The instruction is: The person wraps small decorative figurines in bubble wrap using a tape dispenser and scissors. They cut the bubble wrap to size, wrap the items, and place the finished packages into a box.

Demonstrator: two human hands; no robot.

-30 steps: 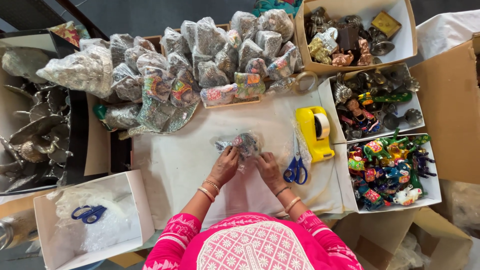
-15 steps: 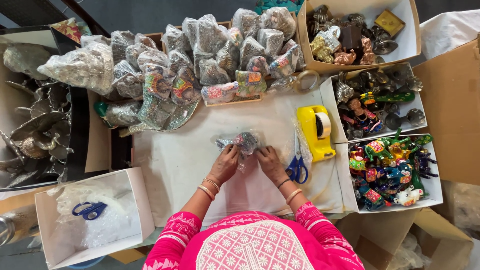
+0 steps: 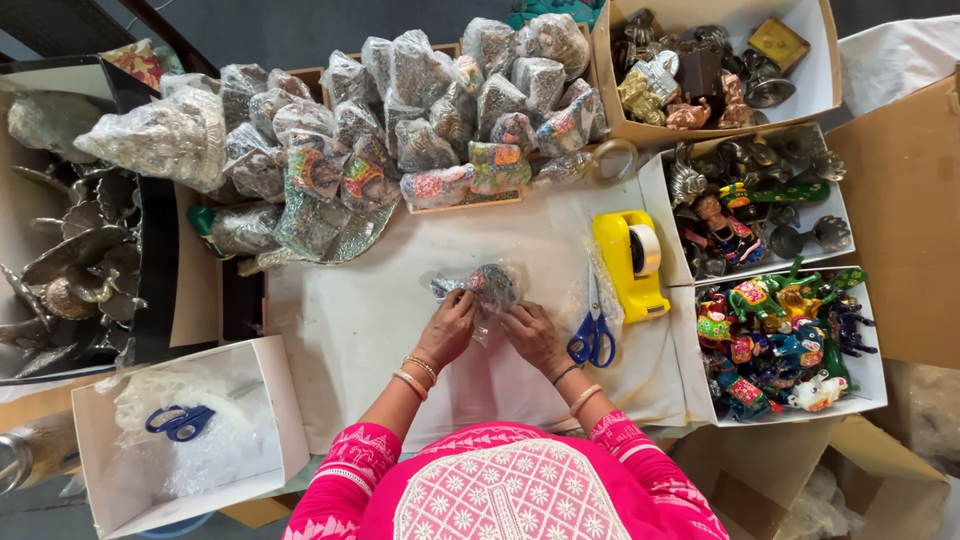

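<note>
Since the earlier frame little had moved: the left hand [image 3: 447, 328] and right hand [image 3: 533, 335] still pinched the bubble-wrapped figurine [image 3: 487, 287] on the worktop [image 3: 340, 320], wrapping seemingly unfinished, probably needing the yellow tape dispenser [image 3: 632, 262].

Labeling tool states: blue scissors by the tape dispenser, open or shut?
Shut, as far as visible. The blue scissors lie flat on the white paper, handle loops side by side, blades together pointing away, beside the yellow tape dispenser.

Small colourful figurine [image 3: 490, 285], half-wrapped in clear plastic, on white paper.
</note>
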